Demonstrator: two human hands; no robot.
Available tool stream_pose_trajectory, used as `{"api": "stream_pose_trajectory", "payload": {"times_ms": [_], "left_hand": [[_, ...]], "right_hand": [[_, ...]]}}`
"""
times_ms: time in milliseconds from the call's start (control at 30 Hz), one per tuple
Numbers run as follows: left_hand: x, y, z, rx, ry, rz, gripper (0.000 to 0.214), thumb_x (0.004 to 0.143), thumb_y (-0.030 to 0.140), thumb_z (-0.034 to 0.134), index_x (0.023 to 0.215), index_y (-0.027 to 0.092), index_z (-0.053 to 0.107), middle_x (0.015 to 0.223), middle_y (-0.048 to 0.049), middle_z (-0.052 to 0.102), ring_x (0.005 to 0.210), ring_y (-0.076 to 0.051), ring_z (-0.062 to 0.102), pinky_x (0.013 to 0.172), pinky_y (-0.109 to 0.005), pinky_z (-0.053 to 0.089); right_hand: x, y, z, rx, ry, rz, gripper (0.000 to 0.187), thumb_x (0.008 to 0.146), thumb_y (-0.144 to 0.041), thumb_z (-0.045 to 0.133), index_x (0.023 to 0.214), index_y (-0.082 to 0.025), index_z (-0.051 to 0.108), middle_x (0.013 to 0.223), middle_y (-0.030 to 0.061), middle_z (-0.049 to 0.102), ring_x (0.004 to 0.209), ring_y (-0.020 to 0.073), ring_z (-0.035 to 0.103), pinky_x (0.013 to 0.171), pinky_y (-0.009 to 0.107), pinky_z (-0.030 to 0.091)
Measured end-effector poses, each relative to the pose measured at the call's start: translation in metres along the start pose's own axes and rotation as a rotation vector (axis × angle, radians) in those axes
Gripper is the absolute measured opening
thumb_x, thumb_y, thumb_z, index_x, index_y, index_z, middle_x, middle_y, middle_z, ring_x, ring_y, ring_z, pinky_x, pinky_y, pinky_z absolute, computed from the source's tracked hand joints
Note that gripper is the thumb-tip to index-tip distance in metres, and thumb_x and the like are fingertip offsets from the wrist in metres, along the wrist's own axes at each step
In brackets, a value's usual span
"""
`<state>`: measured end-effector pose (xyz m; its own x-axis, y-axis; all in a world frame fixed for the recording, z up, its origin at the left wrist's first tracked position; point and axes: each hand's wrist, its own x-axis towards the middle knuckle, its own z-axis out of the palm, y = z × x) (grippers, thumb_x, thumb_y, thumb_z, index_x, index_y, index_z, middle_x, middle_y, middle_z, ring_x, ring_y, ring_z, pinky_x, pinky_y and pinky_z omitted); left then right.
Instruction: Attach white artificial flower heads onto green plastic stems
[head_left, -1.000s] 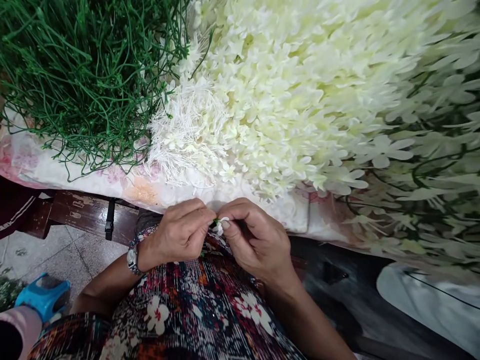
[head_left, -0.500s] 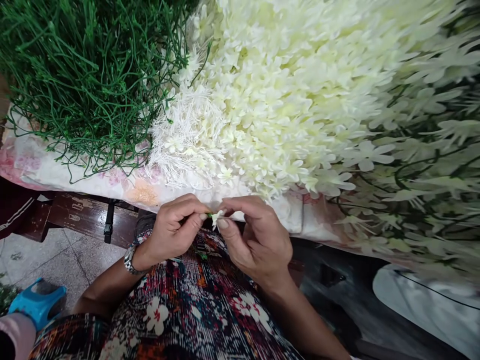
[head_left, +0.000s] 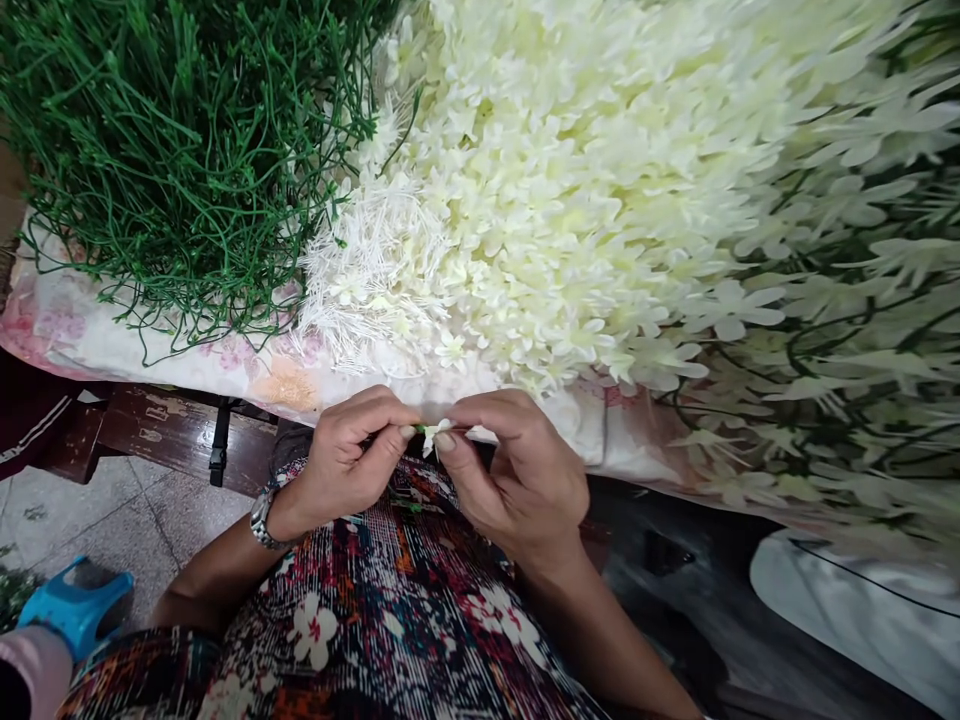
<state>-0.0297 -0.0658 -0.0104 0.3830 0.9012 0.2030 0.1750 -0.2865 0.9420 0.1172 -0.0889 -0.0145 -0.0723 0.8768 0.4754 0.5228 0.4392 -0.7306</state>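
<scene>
My left hand and my right hand meet over my lap at the table's near edge. Both pinch one small artificial flower: the left fingers are closed on its green stem end, the right thumb and forefinger on its white petals. A wristwatch is on my left wrist. Just beyond the hands lies a large heap of cream-white flower petals, with a clump of thin white stamens at its left side and a pile of green plastic stems further left.
The piles rest on a floral cloth over a dark wooden table. At the right lie flowers on green stems and a white bag. A blue stool stands on the tiled floor at lower left.
Both hands have risen slightly toward the table edge with the small flower between them. The pinch on it stays closed; the last half second shows almost no movement.
</scene>
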Motion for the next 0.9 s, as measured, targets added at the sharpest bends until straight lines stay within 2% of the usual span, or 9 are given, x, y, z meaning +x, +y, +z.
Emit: {"api": "stream_pose_trajectory", "payload": {"times_ms": [67,167,367,633,900], "left_hand": [[-0.001,-0.001,-0.001,0.044,0.009,0.039,0.013,0.079,0.01,0.047,0.082,0.014,0.059,0.065,-0.0009,0.052,0.061,-0.009,0.046,0.055,-0.022,0.038],[-0.002,-0.002,-0.001,0.148,0.024,0.114,0.015,0.078,0.008,0.047,0.086,0.014,0.058,0.068,-0.0013,0.053,0.063,-0.009,0.047,0.056,-0.022,0.039],[-0.004,-0.005,-0.002,0.319,0.02,0.21,0.017,0.076,0.005,0.046,0.087,0.013,0.056,0.071,-0.0025,0.054,0.066,-0.011,0.049,0.057,-0.023,0.043],[-0.004,-0.013,-0.004,0.368,-0.029,0.304,0.018,0.072,0.001,0.045,0.081,0.012,0.056,0.069,-0.0031,0.054,0.065,-0.011,0.049,0.056,-0.023,0.042],[0.001,-0.021,-0.001,0.348,-0.033,0.288,0.015,0.074,0.003,0.041,0.071,0.012,0.053,0.061,-0.0024,0.049,0.058,-0.011,0.044,0.052,-0.023,0.038]], "right_hand": [[0.001,0.001,-0.002,0.018,-0.044,0.025,0.026,0.074,-0.012,0.054,0.099,-0.018,0.049,0.077,0.001,0.055,0.069,0.0103,0.052,0.06,0.024,0.044],[0.003,0.002,-0.004,0.039,-0.11,0.026,0.019,0.074,-0.012,0.054,0.092,-0.017,0.052,0.077,0.0014,0.056,0.07,0.0103,0.052,0.061,0.024,0.043],[0.006,0.003,-0.008,-0.023,-0.177,-0.04,0.012,0.075,-0.011,0.051,0.086,-0.018,0.049,0.071,0.001,0.053,0.068,0.0111,0.05,0.059,0.025,0.042],[0.005,0.006,-0.005,-0.059,-0.244,-0.08,0.007,0.078,-0.012,0.046,0.082,-0.018,0.045,0.069,0.0014,0.048,0.067,0.0116,0.047,0.059,0.025,0.041],[0.005,0.009,0.004,0.044,-0.236,0.004,0.006,0.079,-0.011,0.044,0.081,-0.017,0.044,0.07,0.0011,0.047,0.067,0.0103,0.047,0.059,0.024,0.041]]}}
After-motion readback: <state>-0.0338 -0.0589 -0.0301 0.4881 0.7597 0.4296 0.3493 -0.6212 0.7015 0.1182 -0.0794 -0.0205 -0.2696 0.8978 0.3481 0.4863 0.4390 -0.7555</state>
